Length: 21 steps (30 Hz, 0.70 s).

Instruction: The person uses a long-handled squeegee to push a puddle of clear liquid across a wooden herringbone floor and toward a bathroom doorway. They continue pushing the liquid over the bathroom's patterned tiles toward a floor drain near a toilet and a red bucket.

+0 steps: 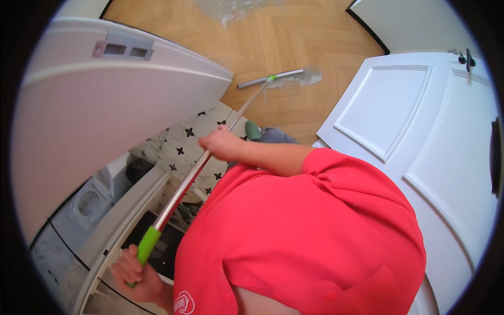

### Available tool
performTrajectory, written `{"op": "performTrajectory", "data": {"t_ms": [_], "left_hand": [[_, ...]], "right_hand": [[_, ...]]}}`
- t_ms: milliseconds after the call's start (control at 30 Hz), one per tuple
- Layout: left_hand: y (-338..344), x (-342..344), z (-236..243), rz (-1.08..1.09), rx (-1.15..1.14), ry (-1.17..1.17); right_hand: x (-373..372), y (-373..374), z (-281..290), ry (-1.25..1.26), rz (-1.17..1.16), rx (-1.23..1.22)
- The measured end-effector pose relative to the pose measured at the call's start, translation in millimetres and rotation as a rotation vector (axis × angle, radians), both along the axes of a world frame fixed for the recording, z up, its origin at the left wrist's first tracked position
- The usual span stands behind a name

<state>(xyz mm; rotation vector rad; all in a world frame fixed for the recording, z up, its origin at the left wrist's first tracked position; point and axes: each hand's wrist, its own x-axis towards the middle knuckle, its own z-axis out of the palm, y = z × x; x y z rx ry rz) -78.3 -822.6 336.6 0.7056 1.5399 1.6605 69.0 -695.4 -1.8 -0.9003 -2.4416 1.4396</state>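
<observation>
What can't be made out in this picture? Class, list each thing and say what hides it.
- Head view: the far end of the pale patch on the floor, cut off by the upper edge.
- Head view: the stretch of pole inside the right hand, hidden by its fingers.
- Head view: most of the grey clothing, behind the right forearm and red shirt.

Herringbone floor, white panelled door
</observation>
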Motion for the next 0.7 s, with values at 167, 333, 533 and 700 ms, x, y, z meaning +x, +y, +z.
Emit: {"op": "performTrajectory", "data": {"t_ms": [167, 333, 533, 700], "left_hand": [[-49, 1, 32, 0.208, -0.083, -0.107], [-39, 15, 6, 0.203, -0.009, -0.117], [19, 54, -130, -0.639, 0.193, 0.465], [59, 83, -139, -1.080, 0.276, 0.197]], "right_hand": [[-14, -47, 19, 0.007, 0.200, -0.102], [14, -21, 13, -0.057, 0.032, -0.021], [135, 49, -88, 0.083, -0.599, 0.475], [174, 33, -101, 0.092, -0.908, 0.521]]}}
